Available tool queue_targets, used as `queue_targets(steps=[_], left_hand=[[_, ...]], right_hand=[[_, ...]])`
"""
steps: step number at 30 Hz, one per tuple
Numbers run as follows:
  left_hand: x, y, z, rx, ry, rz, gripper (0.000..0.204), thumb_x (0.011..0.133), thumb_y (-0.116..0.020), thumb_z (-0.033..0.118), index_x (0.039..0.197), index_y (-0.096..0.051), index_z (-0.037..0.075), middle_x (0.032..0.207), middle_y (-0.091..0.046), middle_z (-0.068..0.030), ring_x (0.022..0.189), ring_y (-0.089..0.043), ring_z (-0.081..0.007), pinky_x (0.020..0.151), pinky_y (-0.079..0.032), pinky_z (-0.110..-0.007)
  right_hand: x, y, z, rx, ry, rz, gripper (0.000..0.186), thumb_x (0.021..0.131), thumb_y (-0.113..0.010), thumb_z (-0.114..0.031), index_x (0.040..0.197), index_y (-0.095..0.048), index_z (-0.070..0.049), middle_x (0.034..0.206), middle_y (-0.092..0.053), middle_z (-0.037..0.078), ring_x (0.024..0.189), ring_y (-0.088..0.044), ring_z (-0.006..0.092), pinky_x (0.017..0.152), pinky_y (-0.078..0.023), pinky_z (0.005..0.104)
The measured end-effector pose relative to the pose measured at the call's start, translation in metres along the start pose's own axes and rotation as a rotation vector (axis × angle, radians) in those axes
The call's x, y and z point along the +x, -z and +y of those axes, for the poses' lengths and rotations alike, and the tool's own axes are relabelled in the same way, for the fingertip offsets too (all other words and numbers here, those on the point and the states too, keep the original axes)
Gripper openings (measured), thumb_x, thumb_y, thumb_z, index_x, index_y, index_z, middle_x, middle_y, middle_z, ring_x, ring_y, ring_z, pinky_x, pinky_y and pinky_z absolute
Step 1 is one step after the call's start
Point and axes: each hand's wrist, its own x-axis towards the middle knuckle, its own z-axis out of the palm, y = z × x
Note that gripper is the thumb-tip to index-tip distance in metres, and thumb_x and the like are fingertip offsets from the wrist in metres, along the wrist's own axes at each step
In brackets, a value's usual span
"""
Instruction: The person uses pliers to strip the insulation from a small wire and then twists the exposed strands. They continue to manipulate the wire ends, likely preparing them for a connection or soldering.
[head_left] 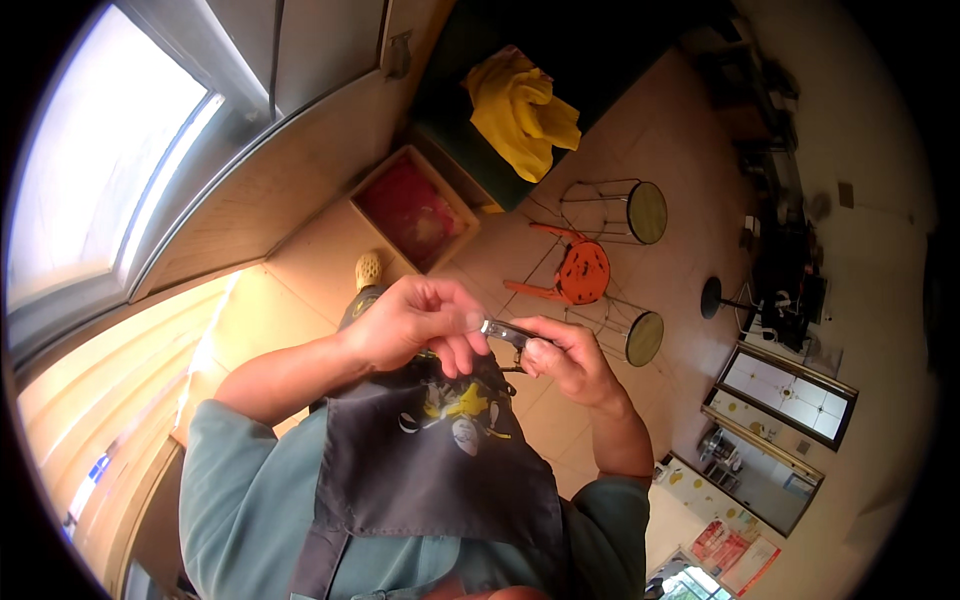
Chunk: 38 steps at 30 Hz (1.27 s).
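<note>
In front of my apron (pixel 440 480) I have a slim dark object (pixel 508 332) with a silvery end; its exact kind I cannot make out. My right hand (pixel 572 362) is closed round its right end, the thumb lying along it. At the silvery tip, the thumb and forefinger of my left hand (pixel 418 328) pinch together, while the other fingers hang loosely bent below. Both hands are held in the air at about waist height.
Ahead, a yellow cloth (pixel 520 112) lies on a dark green surface (pixel 440 110). Below it stands an open box (pixel 460 235) with a red inside. To the right are an orange stool (pixel 582 272) and two round-topped stools (pixel 647 212). A window (pixel 100 150) is at left.
</note>
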Motion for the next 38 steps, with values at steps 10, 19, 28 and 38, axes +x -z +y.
queue_targets(steps=[10, 19, 28, 38], left_hand=[[-0.002, 0.003, 0.008, 0.056, 0.058, -0.079, 0.018, 0.105, -0.062, 0.008, 0.116, -0.063, -0.005, 0.096, -0.077, -0.0176, 0.074, -0.077, -0.0229, 0.060, -0.064, -0.032], [-0.001, 0.005, 0.007, 0.063, 0.057, -0.129, 0.017, 0.104, -0.061, 0.006, 0.117, -0.063, -0.005, 0.098, -0.077, -0.0190, 0.075, -0.078, -0.0235, 0.061, -0.065, -0.032], [-0.002, 0.005, 0.007, 0.067, 0.043, -0.119, 0.017, 0.104, -0.058, 0.004, 0.117, -0.064, -0.005, 0.098, -0.077, -0.0198, 0.076, -0.078, -0.0239, 0.061, -0.065, -0.032], [-0.002, 0.011, 0.005, 0.076, 0.044, -0.134, 0.019, 0.103, -0.061, 0.003, 0.118, -0.064, -0.007, 0.099, -0.077, -0.0205, 0.078, -0.078, -0.0247, 0.062, -0.065, -0.032]], right_hand=[[0.000, 0.001, -0.007, -0.078, -0.009, -0.023, 0.035, 0.105, -0.055, -0.017, 0.132, -0.064, 0.003, 0.092, -0.063, -0.001, 0.082, -0.055, 0.0074, 0.073, -0.048, 0.0251], [-0.004, 0.001, -0.008, -0.081, -0.003, -0.042, 0.036, 0.105, -0.055, -0.017, 0.134, -0.063, 0.004, 0.092, -0.062, -0.001, 0.083, -0.054, 0.0068, 0.074, -0.047, 0.0249], [-0.005, 0.000, -0.007, -0.130, 0.014, -0.024, 0.036, 0.107, -0.055, -0.017, 0.135, -0.062, 0.004, 0.090, -0.062, -0.001, 0.080, -0.055, 0.0065, 0.072, -0.048, 0.0245], [-0.003, 0.000, 0.003, -0.074, 0.044, -0.053, 0.035, 0.107, -0.058, -0.013, 0.138, -0.061, 0.004, 0.085, -0.063, 0.000, 0.075, -0.057, 0.0070, 0.069, -0.050, 0.0247]])
